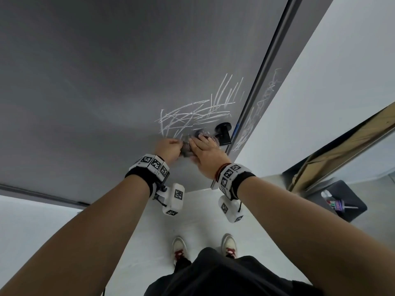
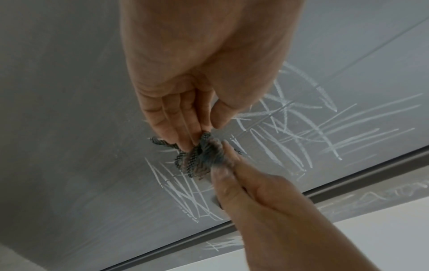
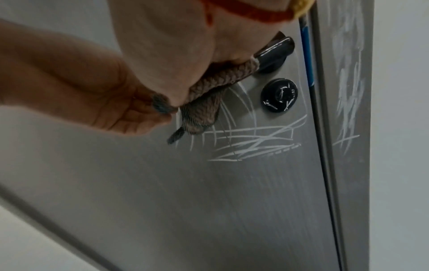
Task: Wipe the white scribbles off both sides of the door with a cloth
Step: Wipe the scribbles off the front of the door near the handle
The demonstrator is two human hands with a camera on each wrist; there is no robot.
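Observation:
The grey door carries white scribbles left of its black handle. Just under the scribbles, both hands meet on a dark woven cloth close against the door. My left hand pinches one end of the cloth between thumb and fingers. My right hand holds the other end at its fingertips, blurred. In the right wrist view the cloth hangs from under that hand, beside the handle and a round black lock knob. Scribbles remain there.
More white scribbles run down the grey strip right of the door edge. A white wall follows, then a wood-framed panel and a black bin with small items. My shoes stand on the white floor.

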